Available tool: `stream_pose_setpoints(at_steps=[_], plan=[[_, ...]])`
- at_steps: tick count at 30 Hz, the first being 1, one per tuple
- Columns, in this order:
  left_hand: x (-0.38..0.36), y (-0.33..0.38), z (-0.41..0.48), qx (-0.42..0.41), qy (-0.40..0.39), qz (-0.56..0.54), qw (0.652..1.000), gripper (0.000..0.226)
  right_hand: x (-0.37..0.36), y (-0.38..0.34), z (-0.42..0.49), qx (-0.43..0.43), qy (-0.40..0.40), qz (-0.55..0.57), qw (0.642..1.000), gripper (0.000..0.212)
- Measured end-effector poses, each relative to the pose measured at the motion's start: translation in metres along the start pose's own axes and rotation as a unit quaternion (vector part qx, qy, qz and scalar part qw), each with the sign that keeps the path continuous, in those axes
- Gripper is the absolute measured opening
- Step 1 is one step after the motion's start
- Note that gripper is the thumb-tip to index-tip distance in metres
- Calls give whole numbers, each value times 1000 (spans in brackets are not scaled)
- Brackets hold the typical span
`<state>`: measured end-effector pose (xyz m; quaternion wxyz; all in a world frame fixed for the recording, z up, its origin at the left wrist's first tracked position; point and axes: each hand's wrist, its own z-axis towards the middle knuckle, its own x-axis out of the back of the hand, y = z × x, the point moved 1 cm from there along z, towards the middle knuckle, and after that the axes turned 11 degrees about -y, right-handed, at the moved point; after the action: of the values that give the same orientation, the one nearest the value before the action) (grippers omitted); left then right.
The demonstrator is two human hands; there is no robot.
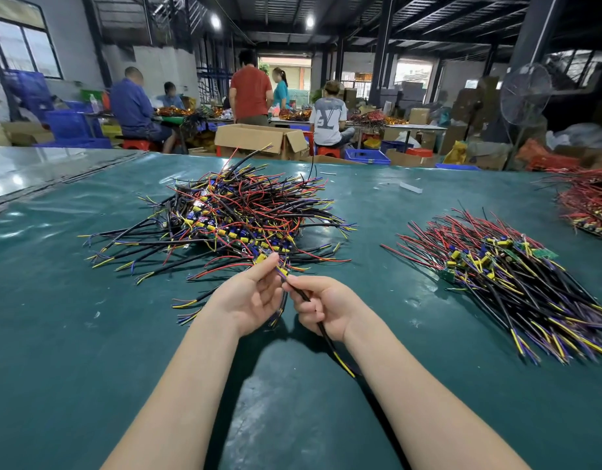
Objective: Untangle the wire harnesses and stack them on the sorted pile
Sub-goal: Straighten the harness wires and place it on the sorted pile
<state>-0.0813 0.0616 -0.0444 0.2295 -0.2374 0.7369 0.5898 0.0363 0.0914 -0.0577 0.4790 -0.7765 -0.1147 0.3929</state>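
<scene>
A tangled heap of wire harnesses (238, 215), with black, red, yellow and blue leads and small boards, lies in the middle of the green table. The sorted pile (506, 276) lies to the right, its harnesses aligned with red ends far and yellow-blue ends near. My left hand (250, 300) pinches a harness (282, 271) at its yellow component by the heap's near edge. My right hand (321, 308) grips the same harness's black cable (330, 344), which trails toward me past my wrist.
The green table mat (89, 334) spreads all around. Another red wire pile (591, 201) sits at the far right edge. A scrap of white tape (410, 187) lies behind. Beyond the table are cardboard boxes, blue crates, a fan and several people at benches.
</scene>
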Motion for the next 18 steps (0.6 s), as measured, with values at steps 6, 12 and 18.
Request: stream_pose_setpoints(at_steps=[6,12,18], plan=[[6,2,8,-223,141,288,921,23,4,5,-4,34,-11,-10,999,27],[3,5,6,-178,56,112,976,18,2,3,-5,49,46,-75,995,22],[-1,5,5,-146,42,127,980,14,5,-5,-8,62,117,-226,965,18]])
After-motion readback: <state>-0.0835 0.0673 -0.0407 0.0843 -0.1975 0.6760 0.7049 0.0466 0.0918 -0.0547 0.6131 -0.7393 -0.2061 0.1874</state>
